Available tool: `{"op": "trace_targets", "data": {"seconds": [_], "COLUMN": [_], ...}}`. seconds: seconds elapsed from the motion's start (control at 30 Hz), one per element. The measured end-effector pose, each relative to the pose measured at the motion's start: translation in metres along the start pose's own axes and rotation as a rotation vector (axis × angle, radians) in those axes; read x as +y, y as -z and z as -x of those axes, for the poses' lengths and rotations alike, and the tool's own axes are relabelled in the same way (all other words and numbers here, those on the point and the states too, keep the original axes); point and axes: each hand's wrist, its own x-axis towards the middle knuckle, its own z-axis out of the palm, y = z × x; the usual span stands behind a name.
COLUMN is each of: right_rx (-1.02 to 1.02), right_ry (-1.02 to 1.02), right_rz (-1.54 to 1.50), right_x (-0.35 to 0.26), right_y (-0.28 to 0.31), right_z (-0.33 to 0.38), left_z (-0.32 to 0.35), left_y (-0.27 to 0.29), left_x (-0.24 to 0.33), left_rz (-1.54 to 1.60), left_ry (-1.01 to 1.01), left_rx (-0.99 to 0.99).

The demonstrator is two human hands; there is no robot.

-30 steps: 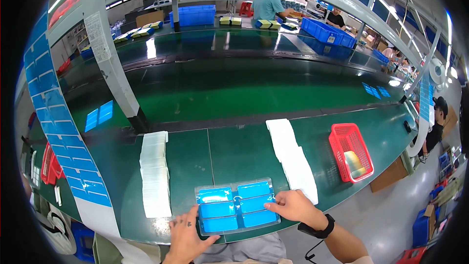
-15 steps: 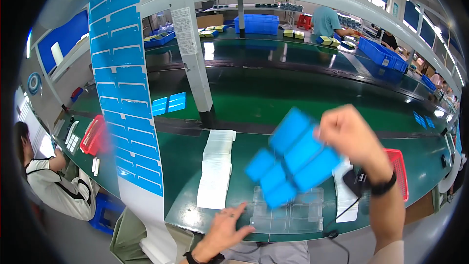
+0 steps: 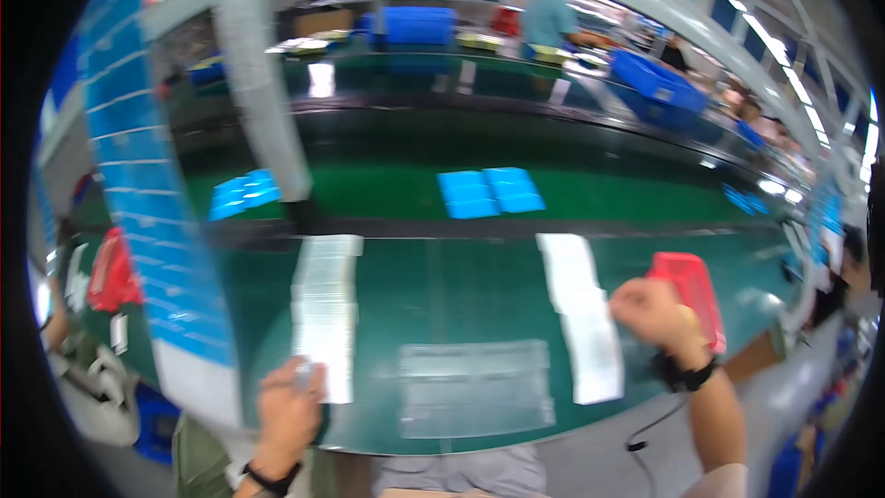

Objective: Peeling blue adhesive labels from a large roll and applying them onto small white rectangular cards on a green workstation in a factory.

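My left hand (image 3: 291, 415) is at the near left edge of a long row of overlapping white cards (image 3: 324, 314). Its fingertips touch or hover over the cards; motion blur smears them. My right hand (image 3: 653, 312), fingers curled together, is beside the right edge of a second row of white cards (image 3: 585, 332). Whether anything is pinched in it is hidden. Between the rows, near the table's front edge, a clear plastic tray-like fixture (image 3: 475, 392) lies flat. Beyond it, a blue film-covered panel set (image 3: 490, 194) in two parts rests on the green belt.
More blue panels (image 3: 244, 194) lie on the belt to the left. A hanging strip of blue film labels (image 3: 152, 194) and a grey post (image 3: 258, 83) stand at left. A red basket (image 3: 687, 286) is right of my right hand, with a black cable (image 3: 659, 420) below. Other people work around.
The blue panel set left my right hand and now lies on the belt. That hand moved down beside the right card row; my left hand moved to the left row. The view shifted rightward.
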Motion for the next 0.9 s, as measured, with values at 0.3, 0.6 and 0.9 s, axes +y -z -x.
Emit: {"op": "trace_targets", "data": {"seconds": [0.3,0.6,0.9], "right_rx": [0.149,0.172,-0.014], "right_ry": [0.199,0.226,-0.099], "right_rz": [0.492,0.471,-0.271], "right_x": [0.053,0.063,0.046], "right_y": [-0.058,-0.066,-0.042], "right_z": [0.129,0.139,0.145], "left_z": [0.003,0.006,0.021], "left_y": [0.005,0.000,0.002], "left_x": [0.025,0.025,0.000], "left_rz": [0.050,0.104,0.718], "left_ry": [0.143,0.172,0.250], "left_rx": [-0.157,-0.140,0.014]}}
